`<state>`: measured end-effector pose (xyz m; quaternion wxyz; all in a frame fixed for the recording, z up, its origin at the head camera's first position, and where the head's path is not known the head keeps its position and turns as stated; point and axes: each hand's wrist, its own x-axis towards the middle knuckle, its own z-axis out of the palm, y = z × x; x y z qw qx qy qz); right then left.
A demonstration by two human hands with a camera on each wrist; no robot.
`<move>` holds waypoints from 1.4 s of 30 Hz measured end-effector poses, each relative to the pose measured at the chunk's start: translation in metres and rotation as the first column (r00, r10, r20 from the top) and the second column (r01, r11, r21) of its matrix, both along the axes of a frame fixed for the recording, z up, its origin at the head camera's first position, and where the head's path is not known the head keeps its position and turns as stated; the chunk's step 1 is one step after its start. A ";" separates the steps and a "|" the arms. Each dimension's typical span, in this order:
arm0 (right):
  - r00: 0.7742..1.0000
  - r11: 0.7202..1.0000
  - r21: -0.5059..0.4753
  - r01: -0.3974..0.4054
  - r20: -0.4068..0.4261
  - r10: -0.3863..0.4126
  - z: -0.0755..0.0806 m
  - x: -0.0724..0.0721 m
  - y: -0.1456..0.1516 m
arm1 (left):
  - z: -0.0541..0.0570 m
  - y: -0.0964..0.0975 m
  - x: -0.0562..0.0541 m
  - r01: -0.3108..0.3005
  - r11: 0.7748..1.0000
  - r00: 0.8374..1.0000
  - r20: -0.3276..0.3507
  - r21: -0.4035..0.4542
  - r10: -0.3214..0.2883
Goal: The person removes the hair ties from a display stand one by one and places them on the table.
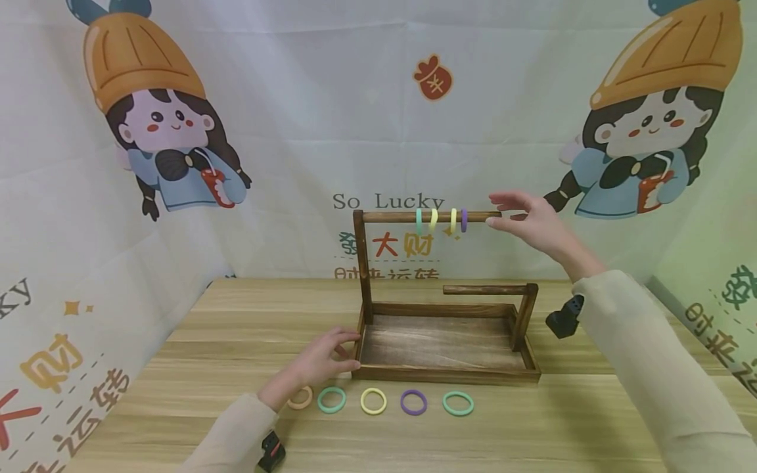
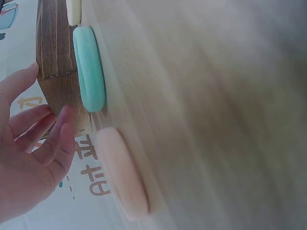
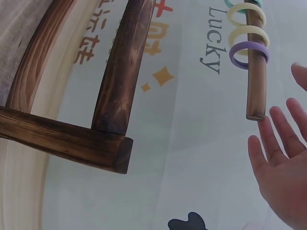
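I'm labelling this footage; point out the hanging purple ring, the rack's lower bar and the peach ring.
Hanging purple ring [image 1: 464,221], head view: front of its band.
Lower bar [image 1: 485,290], head view: middle of its length.
Peach ring [image 2: 123,175], left wrist view: outer side.

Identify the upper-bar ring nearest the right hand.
The purple ring on the upper bar, nearest the free end; the bar's yellow rings and green ring hang farther off.

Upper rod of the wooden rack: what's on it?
Around the upper rod, left to right: green ring, yellow ring, second yellow ring, purple ring. Where each ring crosses it, the rod's surface is covered.
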<state>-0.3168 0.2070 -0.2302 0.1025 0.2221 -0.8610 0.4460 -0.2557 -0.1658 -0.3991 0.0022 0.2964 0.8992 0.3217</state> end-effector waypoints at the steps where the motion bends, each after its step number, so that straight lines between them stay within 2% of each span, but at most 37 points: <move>1: 1.000 1.000 0.007 -0.008 0.003 0.008 0.000 -0.002 -0.002 | 0.000 0.000 0.000 0.002 1.000 1.000 0.000 0.001 -0.002; 5: 0.999 0.998 0.043 -0.037 0.017 0.037 -0.002 -0.009 -0.007 | 0.000 0.000 0.001 0.004 1.000 1.000 -0.005 0.000 -0.004; 21: 0.995 0.989 0.132 -0.067 0.088 0.056 0.003 -0.025 -0.018 | 0.001 0.000 -0.001 0.001 1.000 1.000 -0.001 0.004 -0.001; 29: 0.988 0.986 0.129 -0.108 0.124 0.092 0.003 -0.028 -0.024 | 0.000 0.000 -0.002 0.010 1.000 1.000 0.003 0.002 -0.010; 42: 0.989 0.987 0.105 -0.120 0.104 0.109 -0.001 -0.032 -0.027 | 0.001 0.000 0.001 -0.009 1.000 1.000 0.022 0.000 0.009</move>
